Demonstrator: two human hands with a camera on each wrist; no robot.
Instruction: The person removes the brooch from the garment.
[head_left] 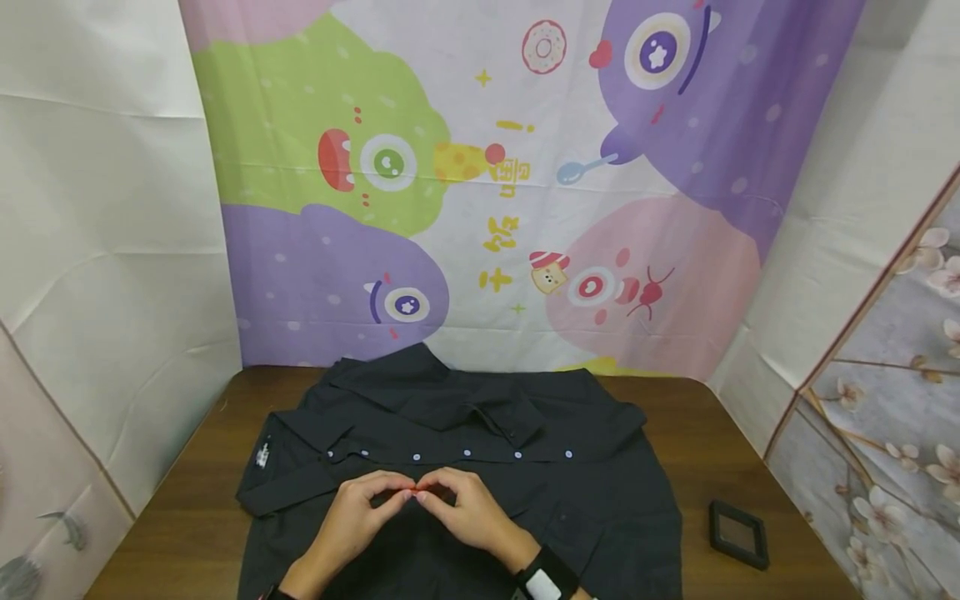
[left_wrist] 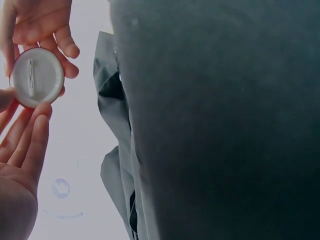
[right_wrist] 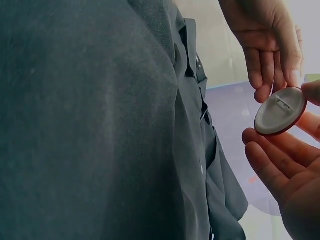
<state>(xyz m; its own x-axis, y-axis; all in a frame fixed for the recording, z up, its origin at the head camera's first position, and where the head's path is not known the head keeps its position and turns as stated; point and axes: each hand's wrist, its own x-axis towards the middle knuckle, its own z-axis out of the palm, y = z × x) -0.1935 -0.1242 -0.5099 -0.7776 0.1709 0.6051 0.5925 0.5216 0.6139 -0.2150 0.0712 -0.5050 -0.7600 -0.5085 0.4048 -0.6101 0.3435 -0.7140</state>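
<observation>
A dark button-up shirt (head_left: 525, 467) lies spread on the wooden table (head_left: 750, 433), its row of pale buttons running left to right. Above its middle, my left hand (head_left: 375, 500) and right hand (head_left: 461, 504) meet fingertip to fingertip and pinch a small round pin badge (head_left: 415, 490) with a red rim. The left wrist view shows the badge's (left_wrist: 36, 76) silvery back with its pin bar, held between the left hand (left_wrist: 22, 145) below and the right hand (left_wrist: 42, 27) above. In the right wrist view the badge (right_wrist: 280, 111) sits between the right hand (right_wrist: 285, 170) and left hand (right_wrist: 265, 45), beside the shirt (right_wrist: 100, 125).
A small black square frame-like object (head_left: 738, 533) lies on the table to the right of the shirt. A colourful cartoon cloth (head_left: 487, 167) hangs behind the table, with white sheets on both sides. A dark band (head_left: 546, 577) is on my right wrist.
</observation>
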